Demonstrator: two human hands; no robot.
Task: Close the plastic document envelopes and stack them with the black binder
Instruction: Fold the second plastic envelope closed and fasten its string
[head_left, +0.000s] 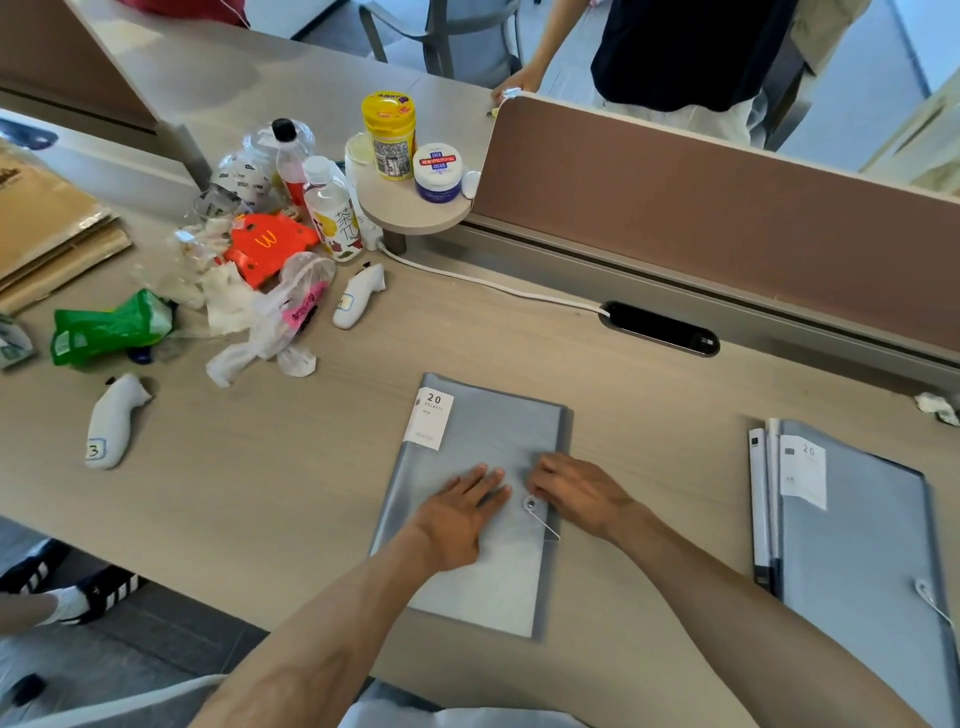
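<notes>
Envelope, grey plastic (483, 499): lies flat on the desk (649, 395) directly before the person, long axis running away from them and leaning slightly left, white "20 pockets" label at its far left corner. Round clasp button (531, 503) with string sits near the right edge, roughly midway along.

Left hand (460, 512): spread flat, palm down on the cover, pinning it; holds nothing. Right hand (576, 493): fingers curled at the right edge just beyond the button; whether they pinch the string cannot be told. Button lies between the two hands, nearer the right, which looks the one to wind the closure.

Second envelope (857, 545): well apart to the right, same orientation, its own clasp near the frame's right edge. Black binder (759, 504): spine showing just beside that envelope's left edge.

Open room: bare desk between the two envelopes allows a clear slide rightward. Litter, bottles and two white controllers (111, 428) keep to the far left.
</notes>
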